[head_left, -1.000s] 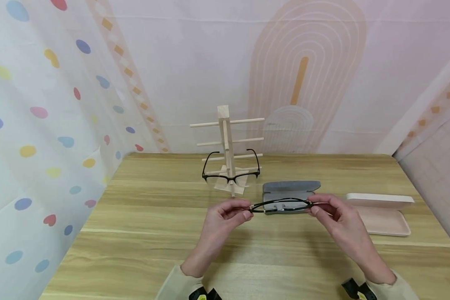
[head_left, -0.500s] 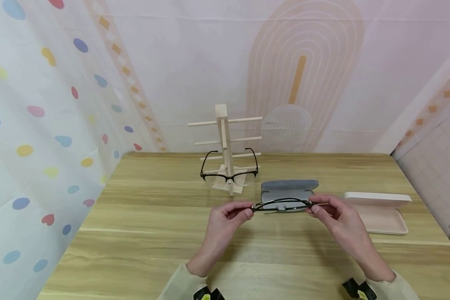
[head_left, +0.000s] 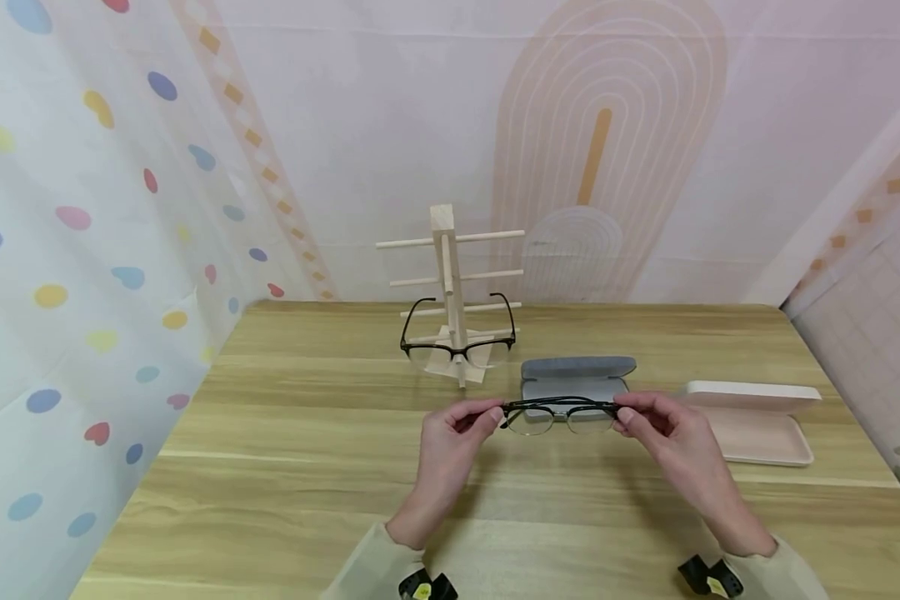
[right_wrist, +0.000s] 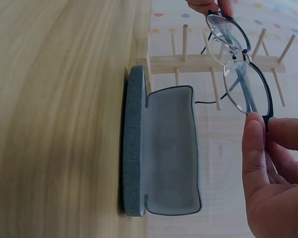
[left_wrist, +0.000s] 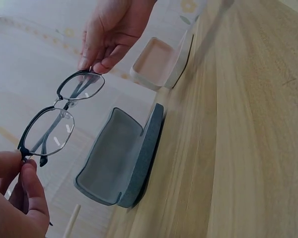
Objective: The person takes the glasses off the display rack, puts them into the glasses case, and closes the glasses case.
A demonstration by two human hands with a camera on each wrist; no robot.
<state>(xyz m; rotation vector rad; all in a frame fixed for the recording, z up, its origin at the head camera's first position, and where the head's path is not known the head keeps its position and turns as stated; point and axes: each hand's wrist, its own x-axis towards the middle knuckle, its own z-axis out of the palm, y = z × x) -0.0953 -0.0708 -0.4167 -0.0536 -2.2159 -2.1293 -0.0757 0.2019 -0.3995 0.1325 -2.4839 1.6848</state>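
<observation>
So the table (head_left: 270, 467) is offering most of its room on the left: a broad stretch of wood grain is running from the slanting left edge over to the left hand (head_left: 450, 450). The far edge is sitting close to the patterned cloth (head_left: 360, 125), and the wooden stand (head_left: 452, 292) is standing a little in front of it, pegs sticking out both ways, with a second pair of glasses (head_left: 458, 352) resting on its lower part, arms spread.

The right side is looking tighter. The gray case (head_left: 577, 367) is lying open near the stand, and the pink-lined white case (head_left: 757, 437) is sitting open further right, closer to the right edge. The right hand (head_left: 682, 437) is partly covering the gap between those two.

The black-framed glasses (head_left: 560, 412) are hanging in midair between the hands, overlapping the gray case from above, but both wrist views are showing them apart from it. Their arms are folding in behind the lenses.

Pose-wise, both hands are coming in from the near side and angling toward each other. Fingers are staying narrow: each thumb and fingertips are pinching one end of the frame, left at left, right at right.
</observation>
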